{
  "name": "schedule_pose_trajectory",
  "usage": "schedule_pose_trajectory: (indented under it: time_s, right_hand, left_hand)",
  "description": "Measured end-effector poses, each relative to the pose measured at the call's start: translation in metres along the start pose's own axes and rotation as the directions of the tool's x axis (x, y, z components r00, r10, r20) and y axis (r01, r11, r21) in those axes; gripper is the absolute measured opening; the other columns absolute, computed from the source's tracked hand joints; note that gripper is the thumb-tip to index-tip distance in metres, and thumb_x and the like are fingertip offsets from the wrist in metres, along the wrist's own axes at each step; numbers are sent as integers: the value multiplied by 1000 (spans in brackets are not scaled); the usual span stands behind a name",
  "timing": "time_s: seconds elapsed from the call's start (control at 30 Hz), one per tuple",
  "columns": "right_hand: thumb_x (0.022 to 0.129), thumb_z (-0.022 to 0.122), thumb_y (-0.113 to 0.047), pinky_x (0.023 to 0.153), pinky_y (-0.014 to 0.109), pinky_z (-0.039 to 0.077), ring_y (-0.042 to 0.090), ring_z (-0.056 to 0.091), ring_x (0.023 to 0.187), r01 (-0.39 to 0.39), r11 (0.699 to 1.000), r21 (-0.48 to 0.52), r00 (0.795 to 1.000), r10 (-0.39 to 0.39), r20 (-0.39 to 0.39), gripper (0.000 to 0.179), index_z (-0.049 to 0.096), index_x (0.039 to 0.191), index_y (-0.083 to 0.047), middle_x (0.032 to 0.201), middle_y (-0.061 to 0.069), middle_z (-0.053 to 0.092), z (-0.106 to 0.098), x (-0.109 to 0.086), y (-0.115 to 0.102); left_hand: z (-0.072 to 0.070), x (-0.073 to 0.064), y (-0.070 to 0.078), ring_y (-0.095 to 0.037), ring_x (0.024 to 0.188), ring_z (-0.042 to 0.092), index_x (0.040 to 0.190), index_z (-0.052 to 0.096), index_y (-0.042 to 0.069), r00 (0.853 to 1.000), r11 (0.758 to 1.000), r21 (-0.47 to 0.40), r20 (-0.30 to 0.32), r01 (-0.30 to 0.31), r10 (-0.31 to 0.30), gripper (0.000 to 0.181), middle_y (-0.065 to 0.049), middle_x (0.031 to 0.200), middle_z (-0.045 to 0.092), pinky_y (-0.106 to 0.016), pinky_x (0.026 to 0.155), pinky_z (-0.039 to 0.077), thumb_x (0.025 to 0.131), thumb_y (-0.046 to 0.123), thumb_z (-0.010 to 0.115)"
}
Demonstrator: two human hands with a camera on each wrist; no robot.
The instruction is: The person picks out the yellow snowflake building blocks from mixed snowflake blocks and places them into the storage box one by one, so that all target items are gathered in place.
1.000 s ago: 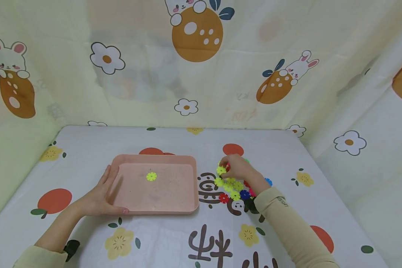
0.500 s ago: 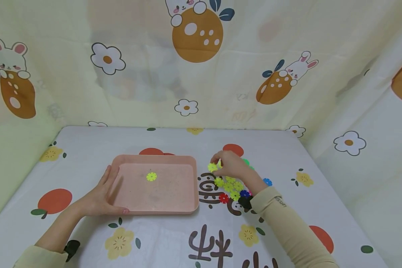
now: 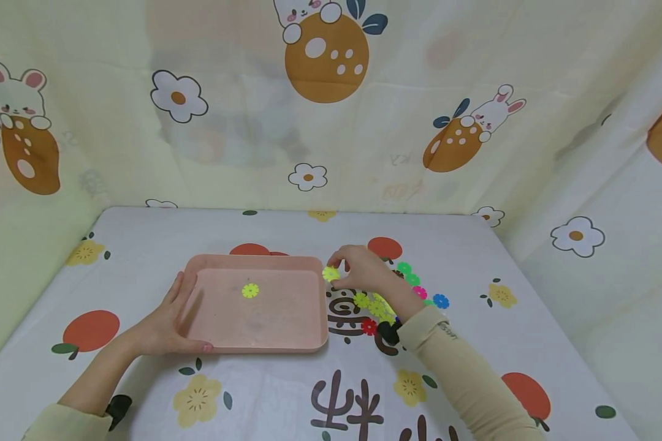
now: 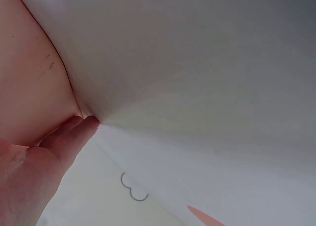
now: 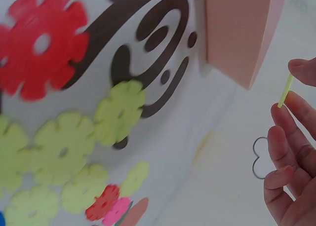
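With thumb and fingertips, my right hand (image 3: pixel 362 271) pinches a yellow snowflake disc (image 3: pixel 330 274) just off the right rim of the pink tray (image 3: pixel 276 324). The right wrist view shows that thin disc (image 5: pixel 284 91) edge-on between thumb and fingers. My left hand (image 3: pixel 157 327) lies against the tray's left side, fingers straight along the edge, thumb at the front rim. One other yellow snowflake disc (image 3: pixel 250 290) lies flat inside the tray. Loose yellow discs (image 3: pixel 376 307) and a red disc (image 3: pixel 368 326) are on the table below my right hand.
Green discs (image 3: pixel 408 274), a pink disc (image 3: pixel 420 293) and a blue disc (image 3: pixel 441 301) lie beyond my right forearm, which hides part of the pile. A printed cloth (image 3: pixel 265 392) covers the table. A patterned curtain (image 3: pixel 226 147) stands behind and at the sides.
My right hand has moved left from the disc pile to the tray's right rim, carrying the yellow snowflake disc. My left hand and the tray have stayed in place.
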State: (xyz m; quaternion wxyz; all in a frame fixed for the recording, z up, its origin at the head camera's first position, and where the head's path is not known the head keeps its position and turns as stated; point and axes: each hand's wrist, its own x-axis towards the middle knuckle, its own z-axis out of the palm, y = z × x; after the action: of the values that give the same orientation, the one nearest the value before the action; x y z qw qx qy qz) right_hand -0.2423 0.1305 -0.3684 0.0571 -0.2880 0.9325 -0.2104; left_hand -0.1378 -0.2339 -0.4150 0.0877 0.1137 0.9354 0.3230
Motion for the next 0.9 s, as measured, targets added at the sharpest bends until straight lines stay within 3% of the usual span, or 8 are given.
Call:
schedule_pose_trajectory:
  time_s: [0.7,0.9]
  right_hand:
    - [73,73,-16,66,24,44,21,55,82,35,999,19,998,-36,51,32,68,103,-7,89,-2,59,13,28,-35]
    - [74,73,-16,70,24,44,18,54,81,60,998,-37,995,-57,79,34,67,106,-7,91,-1,60,13,37,-47]
  left_hand:
    - [-1,-1,0,-52,129,8,146,-10,10,1000,1000,1,8,-12,12,132,-25,147,-14,-68,91,26,58,48,81]
    - [-1,-1,1,-52,129,7,146,-8,9,1000,1000,6,11,-3,3,131,-25,147,-14,-68,91,27,58,48,81]
